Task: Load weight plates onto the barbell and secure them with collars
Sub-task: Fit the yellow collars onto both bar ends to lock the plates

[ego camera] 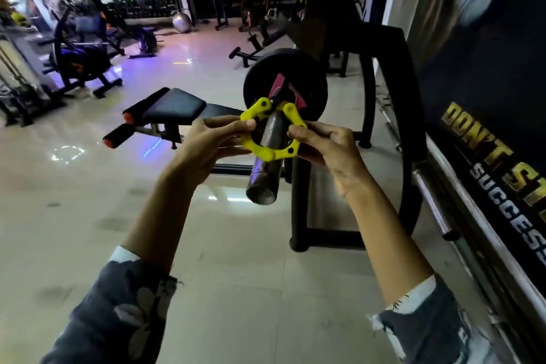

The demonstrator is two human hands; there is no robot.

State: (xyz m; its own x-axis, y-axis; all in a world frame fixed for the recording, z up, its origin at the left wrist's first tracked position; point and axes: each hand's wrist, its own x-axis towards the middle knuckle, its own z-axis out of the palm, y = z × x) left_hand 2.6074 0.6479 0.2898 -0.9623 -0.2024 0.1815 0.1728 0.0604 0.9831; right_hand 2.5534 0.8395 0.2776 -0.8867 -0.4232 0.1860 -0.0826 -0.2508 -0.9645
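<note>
Item: yellow collar [273, 130], ring-shaped, with a black latch lever at its top. It is sitting around the barbell sleeve [267, 162], partway along it, with bare sleeve showing both behind it toward the plate and in front of it toward the free end. The ring's opening is facing the camera, its plane lying across the sleeve.

Barbell sleeve: dark grey steel, its long axis running from the plate down and toward the camera, with the blunt end face pointing at the viewer, low and slightly left. Open air is surrounding the free end on all sides.

Weight plate [285, 83]: black, round, already sitting on the sleeve behind the collar, face toward the camera, with a pink marking near its hub. A short gap is showing between collar and plate.

Left hand [214, 142]: fingers curled, thumb and fingertips pinching the collar's left rim.

Right hand [323, 143]: fingers curled, pinching the collar's right rim.

Rack frame [393, 91]: black tubing standing close to the right of and behind the plate, its base foot lying on the floor under the sleeve.

Bench [174, 106]: black padded, lying to the left beyond the left hand, apart from the sleeve.

Floor [88, 186]: pale glossy tile, open to the left and below the arms.

Wall banner [487, 142]: dark, with gold lettering, closing off the right side.
</note>
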